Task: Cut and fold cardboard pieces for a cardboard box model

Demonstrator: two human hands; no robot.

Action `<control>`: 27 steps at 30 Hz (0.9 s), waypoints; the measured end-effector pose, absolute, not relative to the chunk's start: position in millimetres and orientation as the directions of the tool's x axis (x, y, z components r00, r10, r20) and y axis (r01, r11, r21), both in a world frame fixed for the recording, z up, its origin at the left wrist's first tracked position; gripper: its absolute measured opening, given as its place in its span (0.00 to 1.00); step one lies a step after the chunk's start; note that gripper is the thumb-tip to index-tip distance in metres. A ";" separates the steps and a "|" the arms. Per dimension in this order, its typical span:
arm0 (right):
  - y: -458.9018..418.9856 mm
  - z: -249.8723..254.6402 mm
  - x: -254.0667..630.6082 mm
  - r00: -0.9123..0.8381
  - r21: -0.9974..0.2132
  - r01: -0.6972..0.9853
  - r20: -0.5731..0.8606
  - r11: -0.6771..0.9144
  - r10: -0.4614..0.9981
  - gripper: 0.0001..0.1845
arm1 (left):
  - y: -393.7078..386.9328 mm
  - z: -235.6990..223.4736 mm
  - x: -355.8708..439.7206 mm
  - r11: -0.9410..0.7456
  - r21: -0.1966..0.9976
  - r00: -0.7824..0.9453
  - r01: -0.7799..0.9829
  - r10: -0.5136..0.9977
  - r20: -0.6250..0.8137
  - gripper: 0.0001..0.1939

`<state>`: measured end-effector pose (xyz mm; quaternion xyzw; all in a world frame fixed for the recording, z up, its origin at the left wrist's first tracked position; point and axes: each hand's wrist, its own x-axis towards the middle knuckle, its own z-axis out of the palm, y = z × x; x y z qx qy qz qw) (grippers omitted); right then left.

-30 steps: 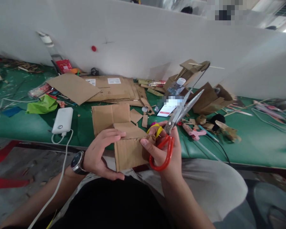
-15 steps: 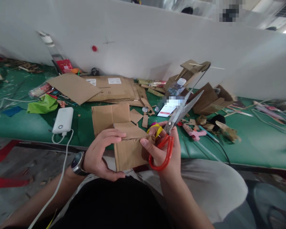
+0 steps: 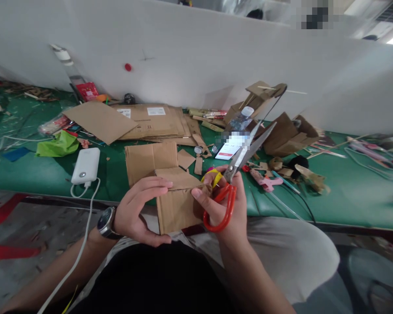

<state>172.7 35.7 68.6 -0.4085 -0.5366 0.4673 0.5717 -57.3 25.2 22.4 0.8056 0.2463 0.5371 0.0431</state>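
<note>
A folded piece of brown cardboard [image 3: 180, 211] is held between my two hands over my lap, its upper flap bent back along a crease. My left hand [image 3: 140, 209] grips its left side, fingers on the crease and thumb at the lower corner. At the right end, the thumb of my right hand [image 3: 229, 209] presses on the cardboard. Hooked in that same hand are scissors [image 3: 229, 174] with red handles, their blades parted and pointing up and away. A yellow strip [image 3: 212, 178] lies by the right fingers, partly hidden.
Behind the hands, a cardboard sheet [image 3: 150, 158] lies at the green table's [image 3: 114, 176] near edge. Flat cardboard [image 3: 160, 124] is stacked farther back. A white power bank [image 3: 85, 165] with a cable sits left. A phone [image 3: 231, 147], a pink glue gun [image 3: 265, 181] and a cardboard box [image 3: 290, 135] are right.
</note>
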 end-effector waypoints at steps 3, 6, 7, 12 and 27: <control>35.5 69.4 171.5 -0.006 -0.969 -0.114 0.220 0.218 0.975 0.31 | 24.7 22.7 -57.1 -0.875 0.338 0.302 0.347 0.445 0.843 0.62; 35.3 70.8 170.3 -0.007 -0.972 -0.097 0.216 0.214 0.976 0.30 | 24.9 23.7 -56.7 -0.871 0.346 0.288 0.349 0.451 0.845 0.60; 35.2 71.2 170.0 -0.008 -0.973 -0.088 0.217 0.215 0.976 0.30 | 25.0 24.0 -56.4 -0.869 0.350 0.282 0.351 0.454 0.845 0.59; 34.8 71.5 170.0 -0.004 -0.971 -0.071 0.228 0.227 0.974 0.29 | 25.0 22.9 -55.0 -0.872 0.341 0.271 0.351 0.443 0.855 0.59; 32.9 70.1 168.0 0.033 -0.955 -0.038 0.293 0.294 0.956 0.29 | 27.3 18.3 -53.2 -0.880 0.314 0.245 0.355 0.412 0.878 0.58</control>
